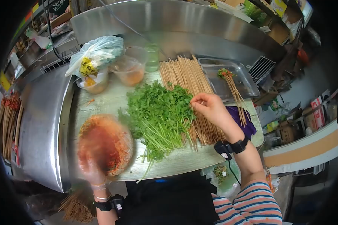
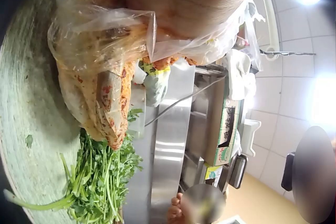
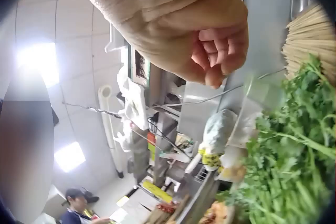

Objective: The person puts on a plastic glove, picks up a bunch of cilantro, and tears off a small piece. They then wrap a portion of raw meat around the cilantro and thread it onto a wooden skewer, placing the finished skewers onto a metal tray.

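Observation:
My left hand [image 1: 94, 168], in a clear plastic glove, reaches into a round container of red seasoning [image 1: 118, 150] lined with clear plastic. Motion blur and plastic hide its fingers, also in the left wrist view. My right hand [image 1: 210, 108] is over the wooden skewers [image 1: 184, 75], at the right edge of a heap of leafy green herbs [image 1: 157, 108]. Its fingers curl towards the thumb, and nothing shows between them in the right wrist view, where the hand [image 3: 210, 40] hangs above the herbs [image 3: 294, 145].
Behind the herbs stand plastic tubs [image 1: 129, 71], a tied bag [image 1: 101, 50] and a green cup [image 1: 151, 58]. A metal tray [image 1: 210, 80] at the back right has several skewers with red and green food [image 1: 225, 73] across its edge. Purple cloth [image 1: 248, 129] lies beside my right forearm.

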The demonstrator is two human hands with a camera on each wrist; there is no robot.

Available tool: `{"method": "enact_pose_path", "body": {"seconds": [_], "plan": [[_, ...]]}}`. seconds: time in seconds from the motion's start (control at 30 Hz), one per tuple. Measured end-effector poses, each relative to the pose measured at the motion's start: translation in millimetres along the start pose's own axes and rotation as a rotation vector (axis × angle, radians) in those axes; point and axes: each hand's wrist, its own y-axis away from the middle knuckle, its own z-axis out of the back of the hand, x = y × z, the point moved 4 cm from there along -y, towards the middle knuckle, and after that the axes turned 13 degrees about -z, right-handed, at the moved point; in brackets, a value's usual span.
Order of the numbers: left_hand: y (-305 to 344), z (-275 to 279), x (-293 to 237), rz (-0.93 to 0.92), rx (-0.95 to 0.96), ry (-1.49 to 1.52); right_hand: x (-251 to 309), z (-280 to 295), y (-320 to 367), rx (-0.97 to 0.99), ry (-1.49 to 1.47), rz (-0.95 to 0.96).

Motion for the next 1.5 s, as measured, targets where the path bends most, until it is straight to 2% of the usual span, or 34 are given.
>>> {"method": "enact_pose_path", "body": {"seconds": [0.1,0.13,0.23,0.37,0.47,0.57,0.7,0.83,1.1,1.3,1.33,1.43,1.47,1.5], "plan": [[0,-4,-2,0.029,-0.034,0.043,-21,-1,-11,-0.227,0.481,0.056],[0,-1,-2,-0.004,0.007,-0.052,-23,-2,-15,-0.237,0.553,-0.009],[1,-5,-1,0.028,-0.028,0.065,-42,-18,-31,-0.278,0.749,-0.064],[1,-2,1,0.05,-0.031,0.072,-57,-19,-41,-0.35,0.623,-0.04],[2,-2,1,0.037,-0.018,0.073,-78,-6,-54,-0.232,0.2,-0.101],[3,2,7,0.034,-0.006,0.017,-57,10,-45,-0.013,-0.395,-0.273],[6,5,9,0.055,-0.028,0.079,-24,17,-31,0.077,-0.608,-0.211],[6,7,8,0.001,-0.014,0.053,-13,-16,-16,0.27,-0.49,-0.28],[0,-9,-12,0.063,0.069,0.215,-46,-44,-10,0.247,-0.366,-0.365],[1,-8,-9,0.095,0.046,0.188,-49,-64,-5,0.124,0.229,-0.172],[1,-6,-8,0.08,0.06,0.199,-52,-63,-7,0.108,0.202,-0.129],[1,-6,-9,0.069,0.068,0.213,-48,-49,-10,0.163,-0.096,-0.19],[1,-8,-9,0.073,0.068,0.218,-45,-42,-4,0.265,-0.273,-0.314],[2,-8,-8,0.082,0.048,0.207,-43,-36,-5,0.274,-0.344,-0.327]]}}
